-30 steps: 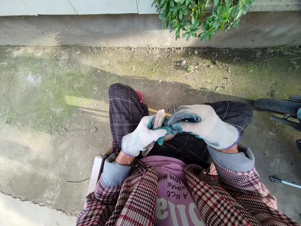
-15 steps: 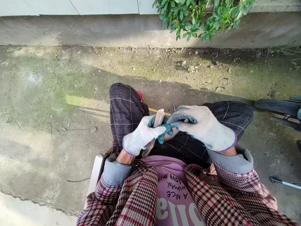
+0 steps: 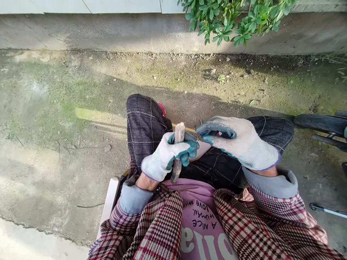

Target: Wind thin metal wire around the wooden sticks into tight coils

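Note:
Wrapped in my left hand [image 3: 173, 153], which wears a white and teal work glove, is a short thick stick-like piece [image 3: 180, 133]. It stands roughly upright, with a pale, ragged top end and a greyish-brown lower end below my fingers; its exact kind is unclear. Gloved the same way, my right hand [image 3: 230, 139] is just to the right, fingertips pinched together with a gap behind them. A small brownish bit shows at those fingertips, too small to name. The two hands are apart. Both are above my lap, over dark checked trousers [image 3: 148, 126].
Behind my knees run mossy concrete ground [image 3: 94, 90] and a low wall [image 3: 108, 34], with a leafy plant [image 3: 230, 21] overhanging it. A pale chair part [image 3: 110, 195] is at left. At right are a black wheel-like object [image 3: 317, 123] and a thin metal rod [image 3: 328, 210].
My right hand has moved right, away from my left hand and the stick-like piece. The piece has turned more upright, its top shifting slightly left, still in my left hand.

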`<state>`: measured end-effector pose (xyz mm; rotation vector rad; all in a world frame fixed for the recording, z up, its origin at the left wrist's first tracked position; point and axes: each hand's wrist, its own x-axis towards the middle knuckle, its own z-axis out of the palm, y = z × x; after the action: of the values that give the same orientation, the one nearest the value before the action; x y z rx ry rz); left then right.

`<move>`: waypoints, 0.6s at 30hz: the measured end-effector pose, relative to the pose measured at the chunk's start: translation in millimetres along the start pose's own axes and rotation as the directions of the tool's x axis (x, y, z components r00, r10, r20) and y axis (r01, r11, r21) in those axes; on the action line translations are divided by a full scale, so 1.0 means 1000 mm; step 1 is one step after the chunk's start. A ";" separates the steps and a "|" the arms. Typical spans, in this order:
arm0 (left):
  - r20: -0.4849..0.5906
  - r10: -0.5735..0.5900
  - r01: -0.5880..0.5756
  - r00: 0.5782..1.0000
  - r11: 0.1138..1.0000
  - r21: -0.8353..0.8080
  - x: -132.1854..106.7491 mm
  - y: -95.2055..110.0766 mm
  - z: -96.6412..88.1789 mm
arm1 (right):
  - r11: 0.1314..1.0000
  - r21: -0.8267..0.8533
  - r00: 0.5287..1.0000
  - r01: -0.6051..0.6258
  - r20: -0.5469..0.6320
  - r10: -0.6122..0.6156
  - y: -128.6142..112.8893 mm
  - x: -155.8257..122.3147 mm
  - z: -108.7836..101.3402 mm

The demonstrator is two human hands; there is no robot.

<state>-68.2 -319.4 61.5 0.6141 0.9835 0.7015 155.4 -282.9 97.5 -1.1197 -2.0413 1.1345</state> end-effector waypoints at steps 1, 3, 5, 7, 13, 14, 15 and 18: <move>0.007 -0.011 0.011 1.000 1.000 -0.005 0.000 0.000 0.000 | 0.999 -0.023 0.999 0.026 0.019 -0.026 -0.001 0.000 -0.001; 0.007 -0.023 0.023 1.000 1.000 -0.009 0.000 0.000 0.000 | 0.995 -0.065 0.995 0.078 0.071 -0.074 -0.003 0.000 -0.004; -0.011 -0.016 0.016 1.000 1.000 -0.010 -0.001 0.002 0.002 | 0.986 -0.106 0.986 0.131 0.118 -0.118 -0.005 0.000 -0.006; -0.029 -0.008 0.008 1.000 1.000 -0.004 -0.002 0.003 0.003 | 0.973 -0.149 0.976 0.178 0.155 -0.155 -0.005 -0.001 -0.007; 0.041 -0.020 0.020 0.999 1.000 0.003 -0.003 0.000 0.001 | 0.924 -0.279 0.960 0.260 0.175 -0.217 -0.009 0.000 -0.009; 0.056 -0.027 0.027 0.998 1.000 0.000 -0.002 -0.001 0.000 | 0.911 -0.308 0.956 0.276 0.186 -0.226 -0.010 0.001 -0.009; 0.066 -0.030 0.031 0.997 0.999 -0.008 -0.002 -0.001 0.000 | 0.894 -0.338 0.951 0.294 0.200 -0.237 -0.012 0.001 -0.010; 0.076 -0.030 0.033 0.997 0.999 -0.037 -0.002 -0.002 0.000 | 0.833 -0.419 0.927 0.362 0.252 -0.276 -0.016 0.002 -0.012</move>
<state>-68.9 -322.4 61.1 0.5866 0.9063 0.6627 156.8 -280.7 117.0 -0.8424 -2.6140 0.6131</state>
